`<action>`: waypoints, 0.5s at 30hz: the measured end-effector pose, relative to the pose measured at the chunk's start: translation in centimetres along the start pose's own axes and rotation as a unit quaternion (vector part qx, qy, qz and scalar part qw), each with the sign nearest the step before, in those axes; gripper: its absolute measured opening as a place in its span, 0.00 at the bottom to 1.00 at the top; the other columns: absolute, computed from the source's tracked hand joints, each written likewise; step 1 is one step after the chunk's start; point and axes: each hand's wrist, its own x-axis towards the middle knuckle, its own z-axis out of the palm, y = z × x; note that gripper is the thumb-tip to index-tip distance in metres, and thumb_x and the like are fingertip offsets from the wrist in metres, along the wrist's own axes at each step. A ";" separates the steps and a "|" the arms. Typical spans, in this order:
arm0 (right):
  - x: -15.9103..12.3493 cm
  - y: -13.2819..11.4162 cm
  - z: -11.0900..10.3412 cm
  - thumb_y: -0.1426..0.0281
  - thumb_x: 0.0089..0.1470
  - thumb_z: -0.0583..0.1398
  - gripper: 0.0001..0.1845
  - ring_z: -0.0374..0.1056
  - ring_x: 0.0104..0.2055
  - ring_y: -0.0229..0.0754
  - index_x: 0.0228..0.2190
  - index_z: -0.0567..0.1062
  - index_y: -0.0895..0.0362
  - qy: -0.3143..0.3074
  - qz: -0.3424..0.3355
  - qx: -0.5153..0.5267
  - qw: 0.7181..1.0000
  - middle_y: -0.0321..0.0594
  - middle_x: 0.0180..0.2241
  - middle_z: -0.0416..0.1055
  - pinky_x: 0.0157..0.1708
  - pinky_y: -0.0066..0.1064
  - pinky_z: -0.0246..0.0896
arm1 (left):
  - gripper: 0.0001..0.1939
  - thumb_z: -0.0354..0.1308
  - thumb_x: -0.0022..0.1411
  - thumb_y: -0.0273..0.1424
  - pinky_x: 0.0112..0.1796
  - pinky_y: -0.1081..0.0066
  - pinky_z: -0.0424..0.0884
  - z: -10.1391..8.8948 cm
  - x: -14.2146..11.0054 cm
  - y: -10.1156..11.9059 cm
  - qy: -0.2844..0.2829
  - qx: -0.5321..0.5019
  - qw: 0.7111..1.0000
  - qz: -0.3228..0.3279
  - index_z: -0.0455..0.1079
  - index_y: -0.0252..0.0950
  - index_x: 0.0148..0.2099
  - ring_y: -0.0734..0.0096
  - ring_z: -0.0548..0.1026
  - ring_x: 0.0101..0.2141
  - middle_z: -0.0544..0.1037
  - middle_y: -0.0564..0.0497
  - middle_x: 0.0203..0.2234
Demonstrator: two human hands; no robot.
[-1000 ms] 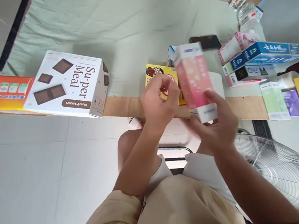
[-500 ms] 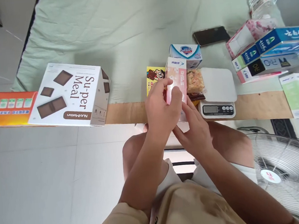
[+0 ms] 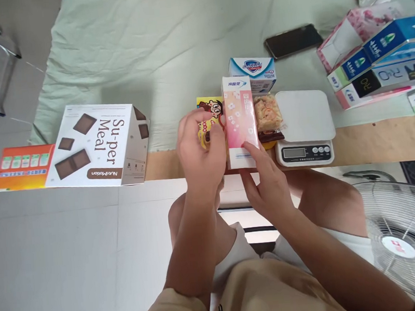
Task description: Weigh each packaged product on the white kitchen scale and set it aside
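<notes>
The pink box (image 3: 239,111) is lying at the edge of the table (image 3: 377,141), the right hand (image 3: 268,186) pinching it. The left hand (image 3: 200,149) is curving, thumb apart, over the yellow pack (image 3: 210,108). Green cloth (image 3: 168,42) is covering the table; pale tiles (image 3: 74,254) and a fan (image 3: 400,245) are showing below.

R hand (image 3: 268,184) grips pink box (image 3: 239,119), thumb at near end, index on top.
L hand (image 3: 201,148), thumb & fingers apart, over yellow box (image 3: 200,104), contact unclear. Beyond R hand: snack pkg (image 3: 268,112), then Safeguard box (image 3: 260,76); scale (image 3: 305,115) to its right.
</notes>
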 end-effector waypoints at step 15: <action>-0.6 1.2 0.0 0.67 0.67 0.55 0.28 0.82 0.50 0.50 0.67 0.64 0.52 -0.002 0.059 0.041 0.997 0.52 0.63 0.74 0.42 0.40 0.82 | 0.12 0.58 0.72 0.35 0.54 0.57 0.77 -0.4 0.8 -0.1 -0.054 0.032 0.972 -0.226 0.68 0.44 0.56 0.59 0.80 0.50 0.80 0.50 0.50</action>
